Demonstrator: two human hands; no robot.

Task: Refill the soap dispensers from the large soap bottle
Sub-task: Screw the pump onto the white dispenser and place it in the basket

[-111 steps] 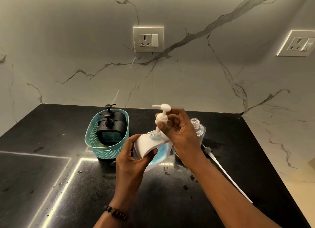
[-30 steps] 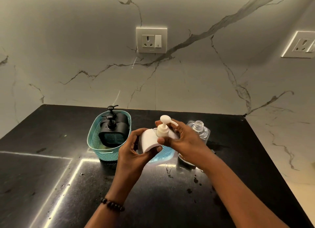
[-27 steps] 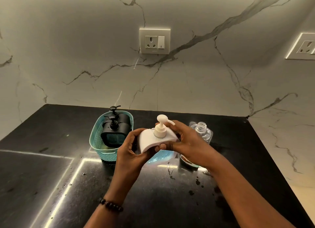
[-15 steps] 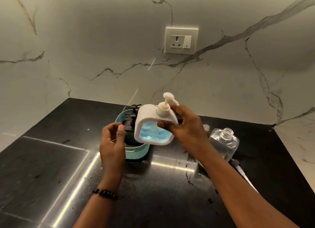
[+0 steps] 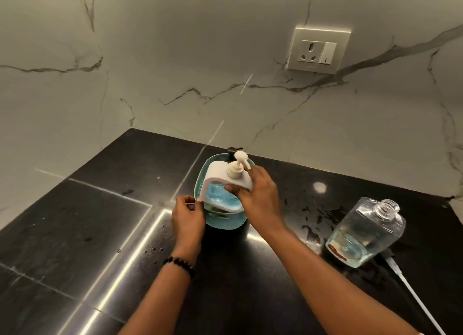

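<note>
The right hand (image 5: pixel 260 197) holds a white soap dispenser (image 5: pixel 225 184) by its top, with the thumb on the front and the fingers curled round the far side. The dispenser has blue soap inside and a white pump (image 5: pixel 238 166) on top. It sits low in a teal basket (image 5: pixel 223 219), with its bottom down behind the rim. The tip of a black pump (image 5: pixel 233 149) peeks out behind it, so something else is in the basket too, but most of it is hidden.

The left hand (image 5: pixel 188 217) is at the basket's left rim, and its curled fingers pinch the edge.

To the right, well apart from the basket, a big clear soap bottle (image 5: pixel 365 234) stands open with a little blue soap at the bottom. A thin white tube (image 5: pixel 413 294) lies near it on the black counter (image 5: pixel 75 222), which has small wet spots. A wall socket (image 5: pixel 318 51) sits on the far marble wall.
</note>
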